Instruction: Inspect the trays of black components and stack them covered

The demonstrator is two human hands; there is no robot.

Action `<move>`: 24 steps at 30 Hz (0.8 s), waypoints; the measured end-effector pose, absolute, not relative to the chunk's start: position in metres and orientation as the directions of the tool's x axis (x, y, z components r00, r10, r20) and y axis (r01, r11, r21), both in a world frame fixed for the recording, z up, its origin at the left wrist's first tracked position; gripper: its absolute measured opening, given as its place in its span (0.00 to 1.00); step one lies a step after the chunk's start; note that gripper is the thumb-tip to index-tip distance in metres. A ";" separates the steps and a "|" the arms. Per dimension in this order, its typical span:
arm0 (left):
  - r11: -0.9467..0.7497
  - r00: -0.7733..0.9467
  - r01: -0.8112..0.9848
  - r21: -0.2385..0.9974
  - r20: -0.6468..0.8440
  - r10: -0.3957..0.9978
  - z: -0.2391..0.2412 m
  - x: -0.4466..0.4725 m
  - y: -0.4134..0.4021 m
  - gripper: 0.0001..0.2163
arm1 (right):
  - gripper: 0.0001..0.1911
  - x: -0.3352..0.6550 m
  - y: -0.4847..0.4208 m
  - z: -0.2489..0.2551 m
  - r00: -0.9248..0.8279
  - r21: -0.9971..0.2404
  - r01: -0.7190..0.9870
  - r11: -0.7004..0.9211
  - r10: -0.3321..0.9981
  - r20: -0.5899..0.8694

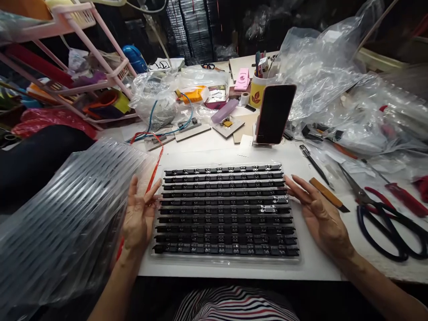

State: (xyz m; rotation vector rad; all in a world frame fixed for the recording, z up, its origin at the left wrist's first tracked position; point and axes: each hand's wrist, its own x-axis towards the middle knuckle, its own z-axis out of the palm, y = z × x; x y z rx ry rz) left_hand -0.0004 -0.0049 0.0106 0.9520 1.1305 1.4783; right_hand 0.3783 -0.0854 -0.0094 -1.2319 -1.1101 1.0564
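While our left hand (138,218) and right hand (323,219), spread and empty, flank the tray (224,260), we judge its rows (220,249) full.

It's a workshop here, and a crammed one — rows of matching black parts (227,220) fill a tray (227,262) on the bench (321,266), ribbed plastic (67,214) leans in at left, scissors (364,197) and a screwdriver (404,198) lie at right, clear film (321,58) billows behind — and there's a pink rack (78,38), loaded with odds and ends!
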 end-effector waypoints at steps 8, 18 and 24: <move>-0.081 -0.186 -0.208 0.975 0.042 0.982 0.007 -0.001 -0.004 0.30 | 0.25 0.376 -0.087 -0.004 0.158 -0.995 0.059 0.077 0.984 0.085; -0.119 -0.206 -0.194 0.974 0.078 0.975 0.010 0.003 -0.005 0.31 | 0.32 0.353 -0.086 -0.008 0.271 -0.918 0.377 0.126 0.932 0.240; -0.126 -0.202 -0.202 0.971 0.085 0.976 0.011 0.006 -0.006 0.30 | 0.33 0.351 -0.087 -0.009 0.231 -0.863 0.482 0.150 0.929 0.290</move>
